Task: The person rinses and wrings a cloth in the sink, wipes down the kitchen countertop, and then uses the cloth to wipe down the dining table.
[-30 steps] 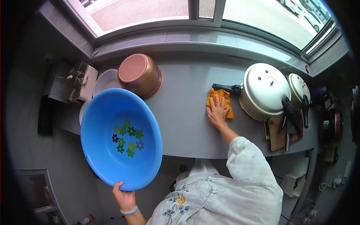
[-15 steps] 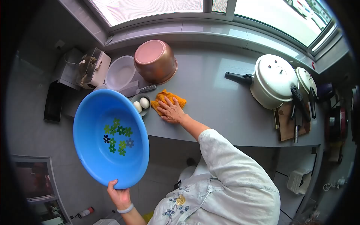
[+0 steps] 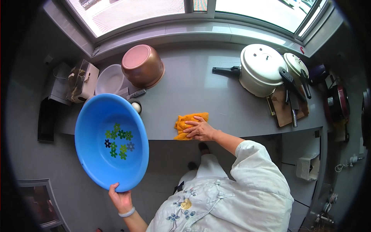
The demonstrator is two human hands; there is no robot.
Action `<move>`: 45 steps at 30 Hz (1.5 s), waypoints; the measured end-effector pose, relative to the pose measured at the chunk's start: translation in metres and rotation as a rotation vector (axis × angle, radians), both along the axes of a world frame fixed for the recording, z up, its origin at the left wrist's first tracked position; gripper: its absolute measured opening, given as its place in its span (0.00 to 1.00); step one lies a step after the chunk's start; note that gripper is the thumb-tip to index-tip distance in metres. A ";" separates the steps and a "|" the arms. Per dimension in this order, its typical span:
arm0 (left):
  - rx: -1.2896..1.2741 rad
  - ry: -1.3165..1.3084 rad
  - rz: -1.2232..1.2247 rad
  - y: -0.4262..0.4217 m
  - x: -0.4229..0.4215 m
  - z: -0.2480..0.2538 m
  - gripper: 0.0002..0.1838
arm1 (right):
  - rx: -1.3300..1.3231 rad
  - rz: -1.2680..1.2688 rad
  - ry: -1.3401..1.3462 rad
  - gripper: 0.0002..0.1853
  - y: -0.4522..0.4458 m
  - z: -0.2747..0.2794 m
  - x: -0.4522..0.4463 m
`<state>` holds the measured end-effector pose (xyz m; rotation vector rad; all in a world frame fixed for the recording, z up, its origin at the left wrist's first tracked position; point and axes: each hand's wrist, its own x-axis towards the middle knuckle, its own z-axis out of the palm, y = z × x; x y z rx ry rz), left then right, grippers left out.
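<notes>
My left hand point(image 3: 121, 200) grips the lower rim of a large blue basin point(image 3: 92, 143). The basin is tilted so its inside, printed with flower shapes, faces me, and it hangs in front of the counter's left part. My right hand point(image 3: 202, 130) presses down on an orange cloth point(image 3: 181, 125) at the counter's front edge, fingers bent over it. Beside the basin's upper right rim, a white egg point(image 3: 136, 107) shows in a small bowl that is mostly hidden by the basin. Behind it lies a knife with a dark patterned handle point(image 3: 136, 94).
An upturned copper-coloured pot point(image 3: 154, 69) and a white bowl point(image 3: 109, 79) stand at the back left of the grey counter point(image 3: 193, 89). On the right are a pressure cooker point(image 3: 262, 75) with its long handle pointing left, a smaller cooker point(image 3: 295, 63), and a cleaver point(image 3: 294, 112) on a cutting board point(image 3: 279, 104).
My right hand has drawn the orange cloth rightward and toward me, away from the egg bowl to the counter edge. The basin, still held, now covers more of the bowl. The view has shifted.
</notes>
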<state>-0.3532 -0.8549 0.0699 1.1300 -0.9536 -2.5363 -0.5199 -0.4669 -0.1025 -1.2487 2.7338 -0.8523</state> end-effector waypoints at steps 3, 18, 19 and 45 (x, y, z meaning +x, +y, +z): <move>0.023 0.034 -0.057 -0.001 -0.011 0.002 0.25 | -0.098 -0.354 -0.037 0.10 0.061 -0.003 0.024; 0.045 0.046 -0.255 0.000 -0.029 0.003 0.27 | -0.017 -1.492 -0.058 0.25 0.148 -0.005 0.037; 0.041 0.042 -0.252 -0.002 -0.025 0.002 0.27 | 0.048 -1.471 -0.015 0.27 0.138 -0.015 0.024; 0.045 0.022 -0.137 0.100 0.019 0.007 0.27 | -0.240 -0.360 -0.070 0.10 0.169 0.002 0.107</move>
